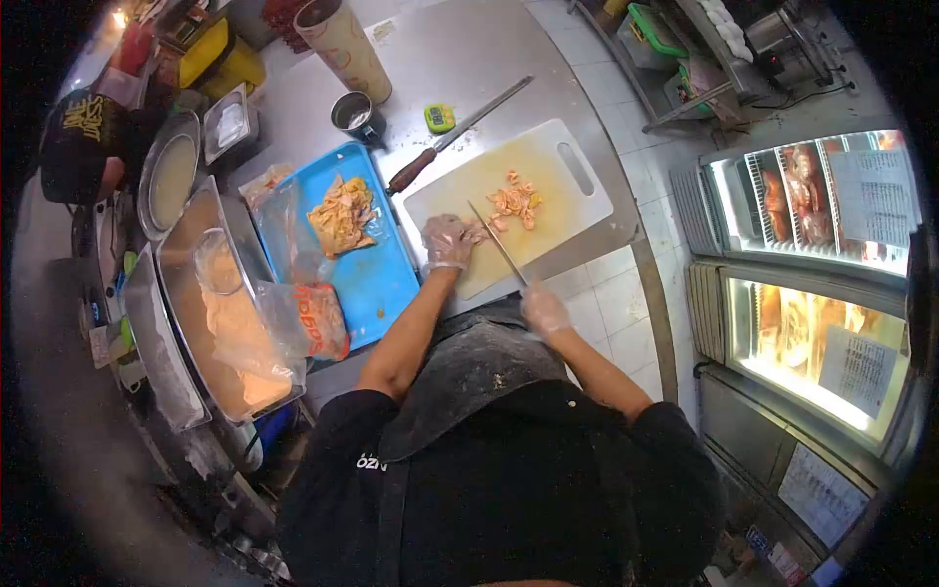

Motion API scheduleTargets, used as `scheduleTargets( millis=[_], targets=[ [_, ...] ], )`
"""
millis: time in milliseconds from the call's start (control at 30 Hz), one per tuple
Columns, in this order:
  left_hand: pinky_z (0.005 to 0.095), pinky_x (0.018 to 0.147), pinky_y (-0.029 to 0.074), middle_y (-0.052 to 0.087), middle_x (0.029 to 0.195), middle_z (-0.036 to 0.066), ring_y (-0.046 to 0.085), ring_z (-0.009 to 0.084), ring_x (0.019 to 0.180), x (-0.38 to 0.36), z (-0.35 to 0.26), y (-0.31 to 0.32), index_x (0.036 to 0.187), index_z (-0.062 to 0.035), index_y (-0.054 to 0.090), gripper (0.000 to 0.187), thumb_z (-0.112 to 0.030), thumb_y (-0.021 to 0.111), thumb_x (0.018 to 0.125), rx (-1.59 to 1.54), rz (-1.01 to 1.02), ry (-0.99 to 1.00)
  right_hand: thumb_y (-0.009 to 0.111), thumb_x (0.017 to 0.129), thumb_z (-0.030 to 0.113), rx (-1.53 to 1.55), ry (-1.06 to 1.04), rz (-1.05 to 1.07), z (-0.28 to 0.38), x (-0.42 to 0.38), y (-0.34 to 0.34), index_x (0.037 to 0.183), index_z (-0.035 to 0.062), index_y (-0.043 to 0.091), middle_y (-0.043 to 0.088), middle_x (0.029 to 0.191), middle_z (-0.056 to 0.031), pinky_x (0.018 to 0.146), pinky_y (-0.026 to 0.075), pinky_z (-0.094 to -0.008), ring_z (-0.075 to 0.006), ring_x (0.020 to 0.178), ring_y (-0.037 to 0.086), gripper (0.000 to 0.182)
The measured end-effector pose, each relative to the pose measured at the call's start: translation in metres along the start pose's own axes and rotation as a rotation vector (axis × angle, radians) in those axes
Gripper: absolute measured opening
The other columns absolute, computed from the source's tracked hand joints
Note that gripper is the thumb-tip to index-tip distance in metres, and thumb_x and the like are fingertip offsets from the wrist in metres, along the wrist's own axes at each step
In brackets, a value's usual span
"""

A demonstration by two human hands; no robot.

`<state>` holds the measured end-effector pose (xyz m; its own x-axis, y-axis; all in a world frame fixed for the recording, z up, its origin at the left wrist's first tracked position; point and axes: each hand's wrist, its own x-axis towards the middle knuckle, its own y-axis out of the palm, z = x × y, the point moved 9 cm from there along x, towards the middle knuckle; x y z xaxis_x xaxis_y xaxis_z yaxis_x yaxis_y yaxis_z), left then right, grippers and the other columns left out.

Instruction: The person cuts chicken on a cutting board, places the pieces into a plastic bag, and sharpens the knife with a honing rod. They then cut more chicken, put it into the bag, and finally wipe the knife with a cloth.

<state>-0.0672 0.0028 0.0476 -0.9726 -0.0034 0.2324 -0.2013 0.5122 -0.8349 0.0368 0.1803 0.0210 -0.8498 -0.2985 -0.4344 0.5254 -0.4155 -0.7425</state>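
Note:
On a white cutting board (572, 223), my gloved left hand (448, 242) presses down on a piece of raw meat (476, 232) with its fingers bent. My gloved right hand (545, 310) is closed round the handle of a knife (501, 245), whose blade lies just right of that piece. Beyond the blade is a small heap of cut meat (515, 201). Left of the board, a blue tray (377, 293) holds a larger pile of meat (341, 215) and a plastic bag of meat (318, 318).
A sharpening rod (460, 134) lies behind the board, near a green timer (439, 118), a metal cup (354, 115) and a patterned cylinder (344, 49). At the left are a metal tub of orange-tinted powder (235, 328) and a round pan (174, 176). Lit cabinets (812, 342) stand at the right.

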Motion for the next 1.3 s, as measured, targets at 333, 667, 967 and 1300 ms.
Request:
scheduleTargets(
  millis=[333, 667, 967, 1300],
  targets=[
    [0.0395, 0.069, 0.046, 0.061, 0.079, 0.01, 0.057, 0.0291, 0.076, -0.003, -0.003, -0.014, 0.073, -0.012, 0.067, 0.021, -0.026, 0.073, 0.058, -0.119, 0.061, -0.046, 0.037, 0.085, 0.019, -0.114, -0.009, -0.183, 0.055, 0.096, -0.043, 0.109, -0.0038, 0.041, 0.058, 0.077, -0.0233, 0.062, 0.047, -0.0463, -0.0368, 0.07, 0.059, 0.034],
    [0.0389, 0.07, 0.043, 0.059, 0.073, 0.006, 0.054, 0.0261, 0.076, -0.013, 0.001, -0.018, 0.076, -0.0195, 0.069, 0.018, -0.024, 0.069, 0.059, -0.014, -0.039, 0.048, 0.034, 0.085, 0.016, 0.001, 0.218, 0.002, 0.011, 0.018, 0.005, 0.099, -0.0007, 0.044, 0.059, 0.082, -0.0257, 0.069, 0.045, -0.0497, -0.0416, 0.077, 0.058, 0.024],
    [0.0398, 0.075, 0.043, 0.059, 0.083, 0.009, 0.053, 0.0289, 0.081, -0.016, 0.003, -0.001, 0.081, -0.0178, 0.069, 0.021, -0.024, 0.067, 0.061, 0.007, 0.037, 0.056, 0.04, 0.082, 0.016, 0.003, 0.215, -0.063, 0.023, 0.041, -0.001, 0.091, -0.0009, 0.045, 0.058, 0.077, -0.0249, 0.065, 0.045, -0.0496, -0.0408, 0.075, 0.058, 0.02],
    [0.0417, 0.068, 0.045, 0.06, 0.07, 0.012, 0.056, 0.0301, 0.073, -0.011, -0.004, -0.018, 0.072, -0.0095, 0.066, 0.015, -0.022, 0.067, 0.063, 0.032, 0.056, -0.117, 0.037, 0.084, 0.014, -0.125, 0.114, -0.024, -0.009, 0.005, -0.023, 0.1, -0.0021, 0.045, 0.059, 0.081, -0.0259, 0.066, 0.047, -0.0481, -0.0406, 0.075, 0.059, 0.024]
  ],
)
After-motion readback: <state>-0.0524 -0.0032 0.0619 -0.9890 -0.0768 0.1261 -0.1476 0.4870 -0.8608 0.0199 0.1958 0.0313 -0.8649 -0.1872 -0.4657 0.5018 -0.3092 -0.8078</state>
